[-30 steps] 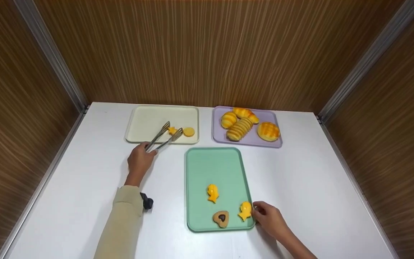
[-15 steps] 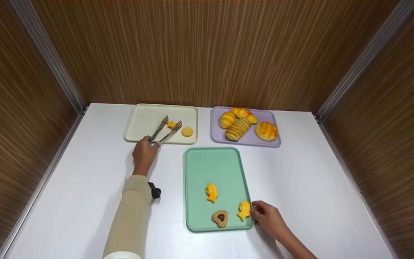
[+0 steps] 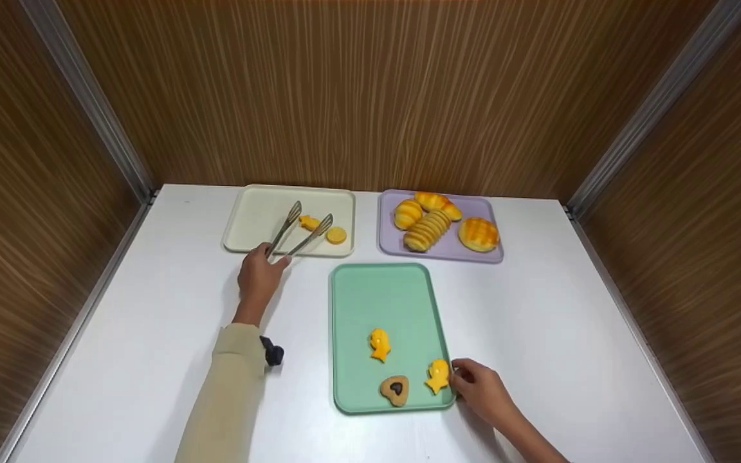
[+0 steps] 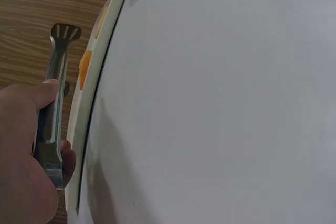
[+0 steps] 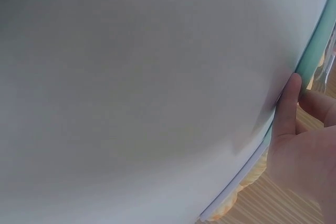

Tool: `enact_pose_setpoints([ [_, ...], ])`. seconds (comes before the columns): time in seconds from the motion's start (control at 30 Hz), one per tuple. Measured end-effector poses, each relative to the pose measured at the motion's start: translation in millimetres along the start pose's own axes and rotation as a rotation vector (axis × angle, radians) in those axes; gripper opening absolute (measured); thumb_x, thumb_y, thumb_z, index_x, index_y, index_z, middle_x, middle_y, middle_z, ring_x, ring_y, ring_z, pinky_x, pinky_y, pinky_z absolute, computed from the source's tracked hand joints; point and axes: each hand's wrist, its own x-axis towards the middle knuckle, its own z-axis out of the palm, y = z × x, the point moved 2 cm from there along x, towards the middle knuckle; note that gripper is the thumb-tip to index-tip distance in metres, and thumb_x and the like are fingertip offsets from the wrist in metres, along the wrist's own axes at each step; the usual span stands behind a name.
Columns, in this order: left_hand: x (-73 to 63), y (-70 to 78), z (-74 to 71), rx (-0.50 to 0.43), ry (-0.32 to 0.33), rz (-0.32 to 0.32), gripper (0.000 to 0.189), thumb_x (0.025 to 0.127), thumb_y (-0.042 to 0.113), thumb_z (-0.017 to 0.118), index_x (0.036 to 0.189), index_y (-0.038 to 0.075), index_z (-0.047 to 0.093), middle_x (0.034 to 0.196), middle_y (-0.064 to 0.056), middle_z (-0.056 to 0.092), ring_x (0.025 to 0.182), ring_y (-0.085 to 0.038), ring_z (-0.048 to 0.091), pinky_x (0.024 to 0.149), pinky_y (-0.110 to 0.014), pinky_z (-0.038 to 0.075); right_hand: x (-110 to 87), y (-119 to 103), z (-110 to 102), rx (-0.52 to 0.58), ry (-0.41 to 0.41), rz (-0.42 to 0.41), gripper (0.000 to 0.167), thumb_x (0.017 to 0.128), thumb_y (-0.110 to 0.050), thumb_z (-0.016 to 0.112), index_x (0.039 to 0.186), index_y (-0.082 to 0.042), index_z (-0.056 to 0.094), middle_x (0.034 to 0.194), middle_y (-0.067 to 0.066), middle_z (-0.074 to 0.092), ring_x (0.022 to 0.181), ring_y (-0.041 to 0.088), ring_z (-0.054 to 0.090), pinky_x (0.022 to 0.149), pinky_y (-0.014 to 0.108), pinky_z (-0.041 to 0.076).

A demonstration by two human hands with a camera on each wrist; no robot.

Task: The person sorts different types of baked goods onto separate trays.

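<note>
In the head view, my left hand [image 3: 260, 278] holds metal tongs [image 3: 323, 225] over the cream tray [image 3: 258, 215]. Their spread tips stand on either side of a yellow fish-shaped cookie [image 3: 309, 222]. A round yellow cookie [image 3: 336, 235] lies just right of them. The left wrist view shows my thumb pressed along one arm of the tongs [image 4: 56, 72]. With thumb and fingers, my right hand [image 3: 485, 391] pinches the right rim of the green tray [image 3: 383, 289] near its front corner. Two yellow fish cookies [image 3: 380, 345] and a heart-shaped cookie [image 3: 395, 390] with a dark centre lie on that tray.
A purple tray [image 3: 441, 255] at the back right holds several breads, among them a ridged roll [image 3: 427, 231] and a round bun [image 3: 479, 234]. Wood-patterned panels [image 3: 370, 96] enclose the white table [image 3: 538, 308] at the back and both sides.
My left hand has moved forward and slightly right with the tongs, whose tips have spread wider. The fish cookie between them appears slightly farther back. My right hand stays on the green tray.
</note>
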Motion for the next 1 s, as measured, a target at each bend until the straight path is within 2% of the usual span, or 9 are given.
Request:
enact_pose_setpoints([
  [0.13, -18.9, 4.0, -4.3, -0.011, -0.032, 0.041, 0.054, 0.092, 0.031, 0.074, 0.137, 0.005, 0.056, 0.131, -0.017, 0.062, 0.124, -0.035, 0.057, 0.102, -0.052, 0.044, -0.1, 1, 0, 0.0, 0.006, -0.001, 0.03, 0.095, -0.007, 0.065, 0.124, 0.002, 0.066, 0.092, 0.003, 0.066, 0.081, 0.014, 0.058, 0.067, 0.026, 0.051],
  [0.37, -68.1, 12.2, -6.8, -0.043, -0.132, 0.049, 0.056, 0.091, 0.031, 0.076, 0.139, 0.009, 0.057, 0.133, -0.015, 0.06, 0.118, -0.034, 0.06, 0.096, -0.05, 0.049, -0.6, 1, -2, 0.007, 0.013, 0.0, 0.029, 0.095, -0.007, 0.066, 0.123, 0.001, 0.066, 0.092, 0.003, 0.067, 0.08, 0.014, 0.059, 0.066, 0.027, 0.051],
  [0.63, -116.0, 20.8, -8.7, -0.028, -0.229, 0.063, 0.053, 0.086, 0.031, 0.081, 0.133, 0.018, 0.063, 0.121, -0.008, 0.064, 0.108, -0.026, 0.06, 0.088, -0.045, 0.051, 0.3, 1, -1, 0.005, 0.013, -0.006, 0.03, 0.095, -0.007, 0.066, 0.123, 0.002, 0.066, 0.091, 0.003, 0.066, 0.08, 0.014, 0.058, 0.067, 0.027, 0.052],
  [0.87, -146.2, 19.4, -17.0, -0.035, -0.309, 0.092, 0.051, 0.083, 0.033, 0.084, 0.129, 0.022, 0.065, 0.129, -0.002, 0.064, 0.112, -0.022, 0.061, 0.096, -0.046, 0.05, 0.6, -1, 0, -0.004, 0.005, -0.006, 0.031, 0.094, -0.006, 0.066, 0.124, 0.003, 0.066, 0.091, 0.003, 0.066, 0.08, 0.014, 0.058, 0.066, 0.025, 0.051],
  [1.0, -158.1, 16.4, -18.2, -0.048, -0.387, 0.124, 0.047, 0.082, 0.034, 0.084, 0.125, 0.027, 0.067, 0.131, 0.002, 0.064, 0.11, -0.018, 0.06, 0.097, -0.046, 0.049, 1.6, -1, 1, -0.014, 0.005, 0.0, 0.031, 0.095, -0.006, 0.066, 0.124, 0.002, 0.066, 0.091, 0.003, 0.066, 0.08, 0.014, 0.057, 0.067, 0.026, 0.05],
])
